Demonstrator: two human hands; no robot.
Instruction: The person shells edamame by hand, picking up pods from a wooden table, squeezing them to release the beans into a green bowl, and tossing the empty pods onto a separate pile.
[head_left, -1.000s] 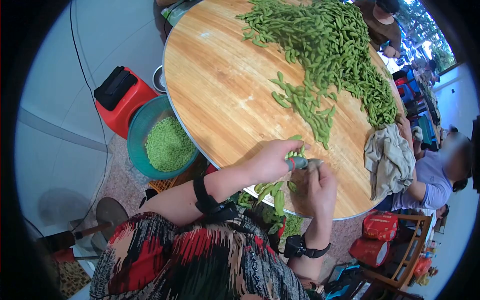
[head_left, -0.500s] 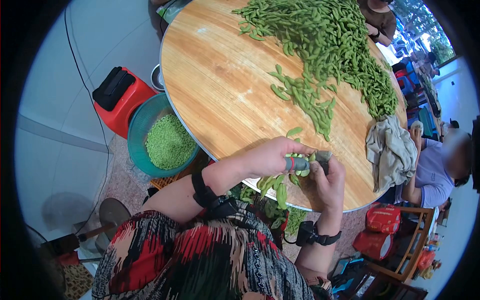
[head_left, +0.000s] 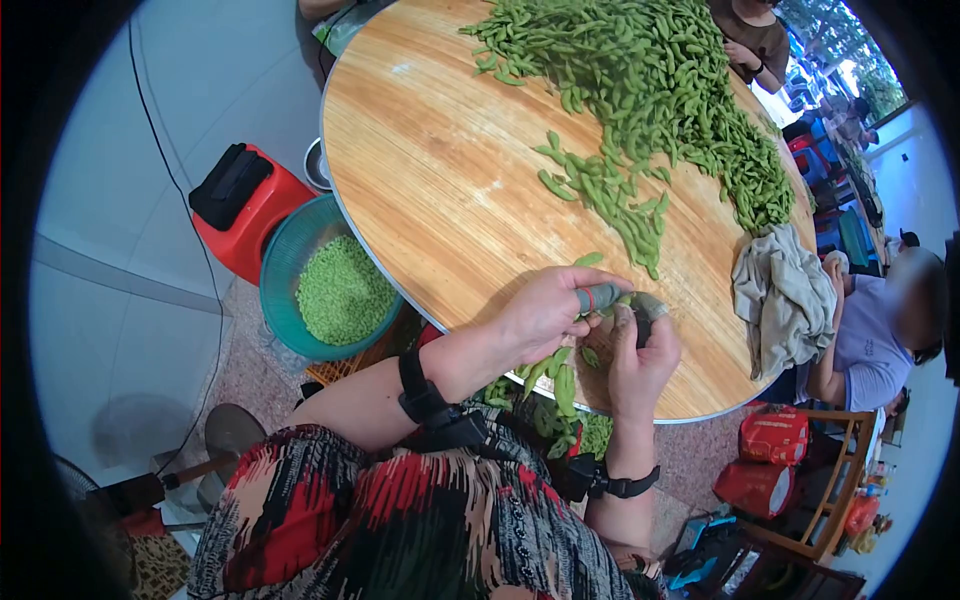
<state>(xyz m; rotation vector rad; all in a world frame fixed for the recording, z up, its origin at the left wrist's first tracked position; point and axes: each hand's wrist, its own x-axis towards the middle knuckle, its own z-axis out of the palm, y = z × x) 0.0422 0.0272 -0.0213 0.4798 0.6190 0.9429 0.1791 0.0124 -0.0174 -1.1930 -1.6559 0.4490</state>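
Note:
Over the near edge of the round wooden table [head_left: 430, 200], my hands meet around a green soybean pod [head_left: 624, 303]. My left hand [head_left: 550, 310] is closed, with a grey finger cover held by a red band on one finger. Its fingers pinch the pod, partly hiding it. My right hand [head_left: 642, 360], with dark finger covers on thumb and finger, closes on the pod's other end. Below my left hand, several loose pods [head_left: 563, 385] lie at the table edge. A large heap of pods [head_left: 640, 90] covers the far side, with a smaller cluster [head_left: 635, 215] nearer.
A teal basket [head_left: 275, 300] of shelled beans [head_left: 345, 290] stands left of the table, beside a red stool [head_left: 250, 235]. A crumpled grey cloth [head_left: 785, 300] lies at the right edge. People sit at the right [head_left: 870, 340] and far side [head_left: 755, 45].
My hands have drawn closer together around the pod, and the left fingers have curled further. Fewer pods show in the left hand. The view has shifted slightly.

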